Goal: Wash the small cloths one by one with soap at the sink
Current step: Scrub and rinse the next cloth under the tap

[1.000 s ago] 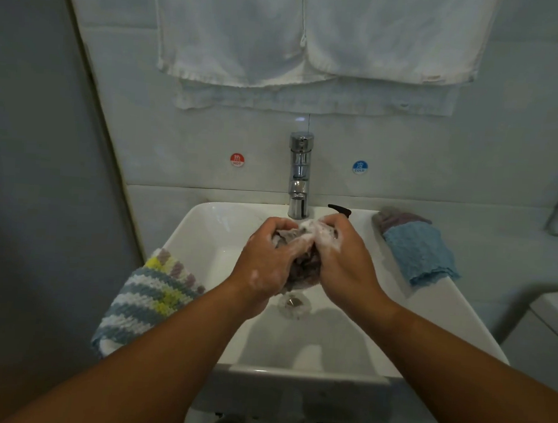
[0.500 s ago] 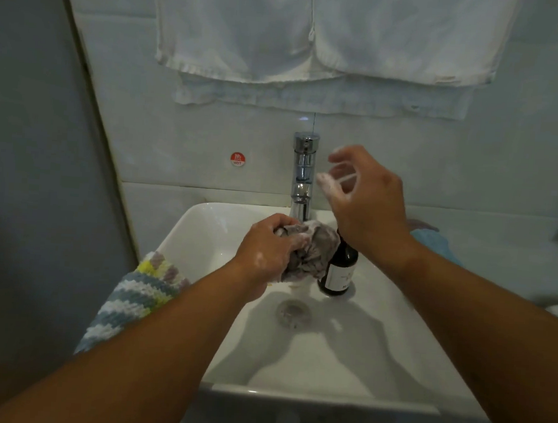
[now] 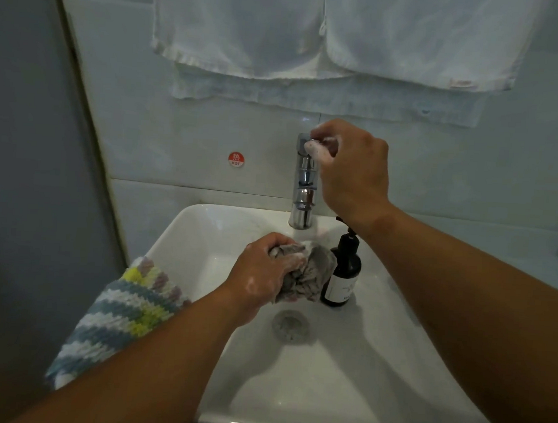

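Grey cloth (image 3: 303, 273): bunched up and sudsy, held over the sink (image 3: 201, 236) basin, just under the spout and touching or just beside the soap bottle (image 3: 344, 274). Left hand (image 3: 264, 277) is clenched round it, with foam on the knuckles.

Right hand (image 3: 352, 170): up at the tap (image 3: 303, 193), foamy fingertips (image 3: 314, 146) curled onto its top cap. Reads as working the tap, so I judge the soap and scrub on this cloth are done and the rinse is next. Can't tell whether water is flowing; there's a pale patch under the spout, nothing conclusive.

Progress, judged:
- Grey cloth is mid-cycle: lathered, not rinsed or wrung.
- Striped knit cloth (image 3: 124, 316) (blue/white/yellow) is draped over the left sink rim, partly under the left forearm. Can't tell whether it's washed or still queued.
- No other small cloths are visible, so the remaining count is unknown.
- Drain (image 3: 290, 326) looks open, with no standing water in the basin.

Writing:
- Red round sticker (image 3: 236, 159) on the wall tile left of the tap reads "HOT", with a character above it that's too small to read.
- The dark pump bottle has a pale label. The print is illegible and no brand is readable.
- White towels (image 3: 249, 29) hanging above have a small tag at the right hem, also unreadable.
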Demonstrator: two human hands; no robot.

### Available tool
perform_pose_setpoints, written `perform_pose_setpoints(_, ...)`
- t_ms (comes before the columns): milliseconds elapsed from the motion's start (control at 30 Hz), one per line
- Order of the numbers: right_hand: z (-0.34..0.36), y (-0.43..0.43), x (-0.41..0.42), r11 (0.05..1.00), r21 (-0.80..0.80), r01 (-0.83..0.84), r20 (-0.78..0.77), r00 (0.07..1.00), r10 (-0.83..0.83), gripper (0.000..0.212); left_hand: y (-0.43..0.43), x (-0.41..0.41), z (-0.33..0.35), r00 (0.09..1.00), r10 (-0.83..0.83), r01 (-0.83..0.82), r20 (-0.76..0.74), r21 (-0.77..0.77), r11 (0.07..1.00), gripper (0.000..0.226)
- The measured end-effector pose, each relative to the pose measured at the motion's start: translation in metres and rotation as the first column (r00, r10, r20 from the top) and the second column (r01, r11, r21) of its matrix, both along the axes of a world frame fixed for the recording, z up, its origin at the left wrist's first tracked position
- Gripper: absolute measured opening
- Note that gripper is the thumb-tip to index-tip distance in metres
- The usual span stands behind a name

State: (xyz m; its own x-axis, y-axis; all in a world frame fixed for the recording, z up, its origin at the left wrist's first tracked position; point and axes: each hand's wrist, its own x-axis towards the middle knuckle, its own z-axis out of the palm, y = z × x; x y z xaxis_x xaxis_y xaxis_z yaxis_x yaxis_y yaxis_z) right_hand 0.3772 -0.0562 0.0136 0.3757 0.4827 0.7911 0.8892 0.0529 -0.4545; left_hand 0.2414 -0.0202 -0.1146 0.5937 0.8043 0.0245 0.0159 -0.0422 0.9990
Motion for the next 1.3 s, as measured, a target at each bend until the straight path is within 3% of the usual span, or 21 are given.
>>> perform_pose_setpoints(333,0.009,0.007,0.002,1.000,0.024,0.009,-0.016,1.000,-0.008,0.012,0.000,0.002,-0.001,0.999,0.004,-0.002,0.049,-0.050,0.999,0.002)
perform_pose_setpoints(967,0.018,0.012,0.002,1.000,0.013,0.008,-0.066,0.998,-0.007,0.011,-0.002,0.001,0.000,1.000,-0.006,0.006,0.019,0.004,1.000,0.009)
perform_pose_setpoints(1167,0.012,-0.014,-0.011,0.999,0.014,-0.047,-0.156,0.987,0.049,0.030,-0.002,0.001,-0.001,0.999,-0.003,0.004,0.035,-0.026,1.000,0.002)
perform_pose_setpoints(1300,-0.022,-0.049,-0.021,0.997,-0.056,-0.059,-0.223,0.974,0.045,0.031,0.000,0.001,-0.002,0.999,0.000,0.001,0.049,-0.014,1.000,0.003)
